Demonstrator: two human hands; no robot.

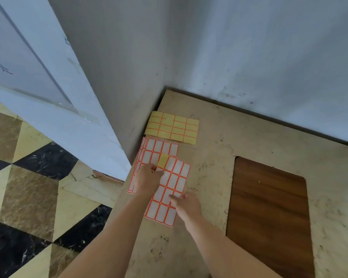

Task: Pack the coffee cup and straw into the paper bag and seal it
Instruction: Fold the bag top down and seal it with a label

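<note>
Left hand pinches a label on the sticker sheet; right hand presses it flat-fingered.

Tabletop — beige marble pattern, dark woodgrain inset; label sheets white, red-bordered grid; yellow sheet — red grid.

Counter: beige marbled top, set into a corner between two grey walls.
Inlay: dark wood-grain panel with rounded corners, flush in the right part of the top.
Yellow label sheet: flat, near the rear left corner.
White label sheets: red-bordered, overlapping, along the left edge, just in front of the yellow one.
</note>
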